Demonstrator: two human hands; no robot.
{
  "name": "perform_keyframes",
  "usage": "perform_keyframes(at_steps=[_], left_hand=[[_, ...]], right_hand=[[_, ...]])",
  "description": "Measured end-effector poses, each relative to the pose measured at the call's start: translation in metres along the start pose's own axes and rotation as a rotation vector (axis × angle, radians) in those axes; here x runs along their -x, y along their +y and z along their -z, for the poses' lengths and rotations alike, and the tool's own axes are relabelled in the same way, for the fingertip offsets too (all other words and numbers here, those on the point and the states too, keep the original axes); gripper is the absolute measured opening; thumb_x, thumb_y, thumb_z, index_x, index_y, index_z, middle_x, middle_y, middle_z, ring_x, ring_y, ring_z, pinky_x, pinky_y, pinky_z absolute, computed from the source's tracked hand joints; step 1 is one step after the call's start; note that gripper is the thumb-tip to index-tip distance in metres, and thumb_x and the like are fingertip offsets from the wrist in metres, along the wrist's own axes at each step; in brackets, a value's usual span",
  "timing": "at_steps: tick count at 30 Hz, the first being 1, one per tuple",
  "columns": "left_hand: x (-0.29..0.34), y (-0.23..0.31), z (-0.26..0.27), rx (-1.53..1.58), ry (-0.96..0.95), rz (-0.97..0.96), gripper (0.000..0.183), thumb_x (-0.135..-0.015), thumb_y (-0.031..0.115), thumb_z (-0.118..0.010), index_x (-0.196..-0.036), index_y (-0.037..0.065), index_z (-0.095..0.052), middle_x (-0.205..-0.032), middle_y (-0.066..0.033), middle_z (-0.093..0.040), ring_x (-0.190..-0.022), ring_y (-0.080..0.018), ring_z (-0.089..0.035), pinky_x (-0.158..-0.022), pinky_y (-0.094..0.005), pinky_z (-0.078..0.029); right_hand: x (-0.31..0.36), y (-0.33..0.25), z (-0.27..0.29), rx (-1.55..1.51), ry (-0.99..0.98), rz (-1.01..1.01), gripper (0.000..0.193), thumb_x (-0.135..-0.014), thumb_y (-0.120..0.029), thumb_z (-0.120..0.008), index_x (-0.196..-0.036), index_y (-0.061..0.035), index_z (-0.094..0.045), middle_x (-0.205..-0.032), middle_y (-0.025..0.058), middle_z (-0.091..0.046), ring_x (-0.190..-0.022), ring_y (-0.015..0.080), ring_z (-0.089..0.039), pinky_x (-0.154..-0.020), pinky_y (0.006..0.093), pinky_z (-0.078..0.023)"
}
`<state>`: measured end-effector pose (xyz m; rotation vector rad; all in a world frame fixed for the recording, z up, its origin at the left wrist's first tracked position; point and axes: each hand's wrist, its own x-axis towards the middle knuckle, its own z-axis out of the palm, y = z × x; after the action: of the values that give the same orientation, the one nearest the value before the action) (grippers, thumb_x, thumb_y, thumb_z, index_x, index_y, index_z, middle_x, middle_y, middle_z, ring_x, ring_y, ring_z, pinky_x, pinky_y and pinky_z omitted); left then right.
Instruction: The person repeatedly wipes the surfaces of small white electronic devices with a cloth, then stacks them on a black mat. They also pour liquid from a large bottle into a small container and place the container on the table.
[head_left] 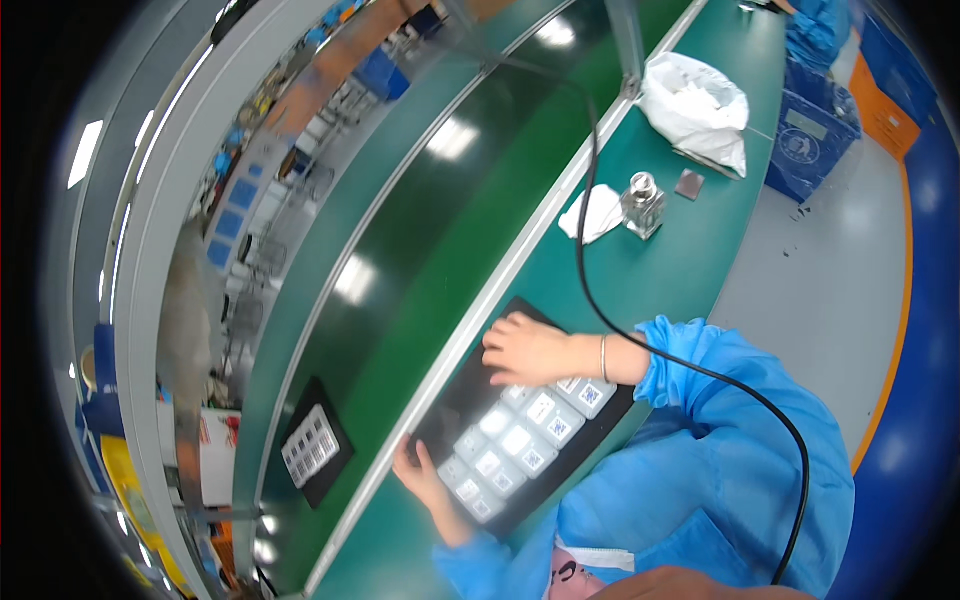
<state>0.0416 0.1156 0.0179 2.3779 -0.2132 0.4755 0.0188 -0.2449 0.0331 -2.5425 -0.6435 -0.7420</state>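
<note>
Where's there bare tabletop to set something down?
Green tabletop between the clear glass bottle and flat black tray; another patch lies left of the blue left sleeve. Crowded: the tray, with pale square packs and right hand; beside the bottle, crumpled white cloth.

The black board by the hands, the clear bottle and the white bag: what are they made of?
Black board: matte, even darkness suggests plastic or foam.
Clear bottle: probably glass, shiny and see-through, though clear plastic is possible.
White bag: thin crinkled film, likely plastic, from its creases.
</note>
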Motion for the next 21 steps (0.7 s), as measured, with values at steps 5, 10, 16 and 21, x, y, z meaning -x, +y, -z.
perform_keyframes(at_steps=[5,10,16,21], left_hand=[[0.009,0.012,0.007,0.381,-0.072,0.211,0.040,-0.106,0.015,-0.060,-0.141,-0.002,-0.054,-0.142,-0.0167,-0.058,-0.128,-0.0247,-0.058,-0.109,-0.0364,-0.046],[0.081,0.041,0.048,0.173,-0.120,0.119,0.045,-0.104,0.015,-0.055,-0.147,0.003,-0.050,-0.158,-0.0208,-0.042,-0.140,-0.0346,-0.047,-0.115,-0.0441,-0.039],[0.151,0.067,0.053,-0.013,-0.285,0.102,0.098,-0.081,0.032,-0.084,-0.158,0.001,-0.032,-0.161,-0.0204,-0.037,-0.147,-0.0427,-0.034,-0.120,-0.0527,-0.027],[0.151,0.065,0.048,-0.183,-0.281,0.032,0.117,-0.068,0.040,-0.094,-0.158,0.001,-0.031,-0.159,-0.0217,-0.037,-0.145,-0.0451,-0.035,-0.118,-0.0538,-0.029]], right_hand=[[-0.003,0.009,0.008,-0.031,-0.150,-0.036,0.029,-0.090,-0.040,-0.070,-0.100,-0.0121,-0.071,-0.105,0.0080,-0.065,-0.105,0.0289,-0.062,-0.088,0.0443,-0.049],[0.002,0.019,0.062,0.043,0.182,-0.269,0.019,-0.091,-0.020,-0.071,-0.102,-0.0048,-0.069,-0.112,0.0137,-0.069,-0.108,0.0345,-0.064,-0.092,0.0453,-0.051],[0.099,-0.016,0.112,-0.301,-0.174,-0.595,0.041,-0.094,-0.030,-0.070,-0.125,-0.0032,-0.065,-0.143,0.0188,-0.056,-0.135,0.0394,-0.051,-0.113,0.0487,-0.041],[0.110,-0.053,0.088,-0.050,-0.273,-0.406,0.111,-0.071,-0.061,-0.083,-0.151,0.0036,-0.041,-0.156,0.0258,-0.042,-0.148,0.0421,-0.037,-0.123,0.0573,-0.023]])
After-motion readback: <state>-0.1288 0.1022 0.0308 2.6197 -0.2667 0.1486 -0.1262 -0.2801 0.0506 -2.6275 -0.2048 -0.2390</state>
